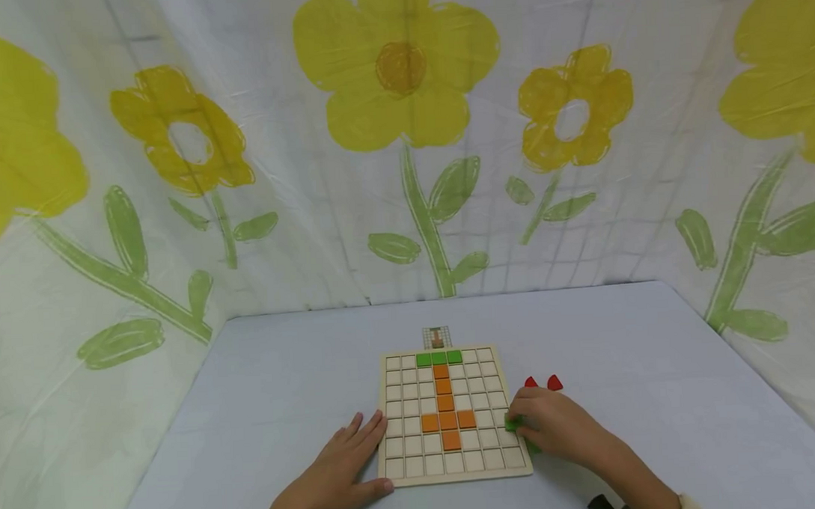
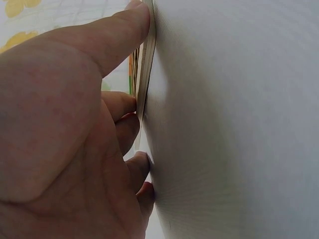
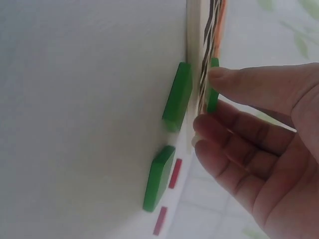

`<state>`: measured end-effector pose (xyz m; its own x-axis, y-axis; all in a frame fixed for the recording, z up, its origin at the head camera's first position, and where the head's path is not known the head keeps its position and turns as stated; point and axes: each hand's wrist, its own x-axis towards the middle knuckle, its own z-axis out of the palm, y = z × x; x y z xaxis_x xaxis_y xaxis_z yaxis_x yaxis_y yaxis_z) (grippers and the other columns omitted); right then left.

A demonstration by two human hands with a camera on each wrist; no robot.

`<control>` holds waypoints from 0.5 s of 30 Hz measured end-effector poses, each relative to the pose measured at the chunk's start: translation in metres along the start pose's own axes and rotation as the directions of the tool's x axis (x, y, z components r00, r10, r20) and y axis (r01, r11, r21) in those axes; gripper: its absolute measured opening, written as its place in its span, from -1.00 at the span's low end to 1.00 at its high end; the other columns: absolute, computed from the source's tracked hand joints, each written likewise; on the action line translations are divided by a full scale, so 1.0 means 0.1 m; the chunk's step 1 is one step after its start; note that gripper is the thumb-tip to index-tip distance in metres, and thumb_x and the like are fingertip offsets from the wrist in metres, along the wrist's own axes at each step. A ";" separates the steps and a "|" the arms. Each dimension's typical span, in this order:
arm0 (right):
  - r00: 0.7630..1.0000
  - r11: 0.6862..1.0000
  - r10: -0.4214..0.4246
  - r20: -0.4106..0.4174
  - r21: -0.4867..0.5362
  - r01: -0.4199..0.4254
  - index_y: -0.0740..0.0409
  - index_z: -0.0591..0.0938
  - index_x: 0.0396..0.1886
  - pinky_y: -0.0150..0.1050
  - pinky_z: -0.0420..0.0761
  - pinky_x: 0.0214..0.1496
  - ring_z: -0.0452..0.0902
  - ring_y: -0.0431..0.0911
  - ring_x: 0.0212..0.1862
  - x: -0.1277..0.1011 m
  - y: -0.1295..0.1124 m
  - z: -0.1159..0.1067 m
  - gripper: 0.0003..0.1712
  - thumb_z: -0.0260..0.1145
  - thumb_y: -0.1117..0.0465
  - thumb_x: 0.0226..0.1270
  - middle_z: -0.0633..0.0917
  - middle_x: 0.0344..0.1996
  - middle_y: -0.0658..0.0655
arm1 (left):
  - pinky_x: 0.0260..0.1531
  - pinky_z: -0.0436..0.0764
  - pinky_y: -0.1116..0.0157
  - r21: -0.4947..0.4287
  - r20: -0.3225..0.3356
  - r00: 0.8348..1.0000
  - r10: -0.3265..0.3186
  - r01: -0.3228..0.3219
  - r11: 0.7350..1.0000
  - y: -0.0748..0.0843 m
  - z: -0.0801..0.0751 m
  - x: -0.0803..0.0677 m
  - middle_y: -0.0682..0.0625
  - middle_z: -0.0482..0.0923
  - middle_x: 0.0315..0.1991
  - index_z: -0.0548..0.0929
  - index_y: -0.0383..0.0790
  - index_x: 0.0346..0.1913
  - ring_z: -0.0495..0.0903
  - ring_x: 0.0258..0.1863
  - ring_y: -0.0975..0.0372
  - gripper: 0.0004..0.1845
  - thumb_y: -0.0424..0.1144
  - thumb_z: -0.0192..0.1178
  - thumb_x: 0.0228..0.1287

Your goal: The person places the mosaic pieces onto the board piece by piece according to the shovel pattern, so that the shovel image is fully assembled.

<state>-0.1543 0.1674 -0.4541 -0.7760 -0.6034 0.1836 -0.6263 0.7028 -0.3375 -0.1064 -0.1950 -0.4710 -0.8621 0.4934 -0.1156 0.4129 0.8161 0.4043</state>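
Observation:
A light wooden grid board (image 1: 491,439) lies on the table, with a row of green tiles (image 1: 439,358) near its far edge and a cross-like pattern of orange tiles (image 1: 446,403) below. My left hand (image 1: 341,466) rests against the board's left edge, thumb at the near corner and fingers extended. Over the right edge, my right hand (image 1: 555,423) pinches a green tile (image 3: 213,92) between thumb and finger. Two more green tiles, one closer (image 3: 178,97) and one farther (image 3: 159,179), lie on the table beside the board, mostly hidden by the hand in the head view.
Two red pieces, one left (image 1: 530,382) and one right (image 1: 554,383), lie beyond my right hand. A small pattern card (image 1: 436,337) sits behind the board. Near the right forearm is a dark object (image 1: 601,506). A flowered curtain (image 1: 352,211) hangs behind the table.

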 end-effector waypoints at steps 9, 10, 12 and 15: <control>0.999 0.999 -0.042 0.019 0.028 0.042 -0.07 0.67 -0.39 -0.41 0.52 -0.28 0.43 -0.33 -0.31 0.13 -0.10 0.04 -0.82 0.43 0.25 -0.05 0.54 -0.39 -0.26 | 0.23 -0.04 -0.06 0.008 -0.001 1.000 -0.004 0.004 1.000 0.01 -0.02 0.00 0.08 -0.11 0.41 -0.01 -0.04 0.41 -0.17 0.36 0.01 -0.06 0.40 -0.08 0.06; 0.999 0.998 -0.043 0.024 0.038 0.042 -0.07 0.67 -0.39 -0.42 0.52 -0.28 0.44 -0.33 -0.31 0.14 -0.12 0.04 -0.82 0.43 0.25 -0.04 0.54 -0.39 -0.25 | 0.23 -0.04 -0.06 0.007 0.000 1.000 -0.004 0.004 1.000 0.01 -0.02 0.00 0.07 -0.11 0.40 -0.01 -0.04 0.41 -0.17 0.36 0.01 -0.06 0.40 -0.08 0.06; 0.999 0.998 -0.040 0.037 0.058 0.038 -0.07 0.68 -0.38 -0.43 0.52 -0.29 0.43 -0.32 -0.31 0.17 -0.16 0.06 -0.83 0.42 0.24 -0.03 0.54 -0.39 -0.25 | 0.23 -0.04 -0.06 0.000 0.008 1.000 -0.015 0.015 1.000 0.02 -0.02 0.01 0.09 -0.12 0.40 -0.01 -0.02 0.41 -0.18 0.36 0.02 -0.06 0.41 -0.07 0.04; 0.998 0.996 -0.049 0.043 0.079 0.046 -0.07 0.68 -0.38 -0.44 0.51 -0.30 0.42 -0.32 -0.31 0.22 -0.22 0.08 -0.83 0.42 0.25 -0.02 0.54 -0.39 -0.25 | 0.22 -0.04 -0.07 -0.008 0.016 1.000 -0.022 0.022 1.000 0.02 -0.01 0.01 0.11 -0.11 0.40 0.00 -0.01 0.41 -0.18 0.36 0.03 -0.05 0.42 -0.07 0.03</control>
<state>-0.1566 0.1360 -0.4498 -0.7403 -0.6531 0.1597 -0.6532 0.6423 -0.4010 -0.1071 -0.1933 -0.4697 -0.8662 0.4799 -0.1393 0.3912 0.8246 0.4087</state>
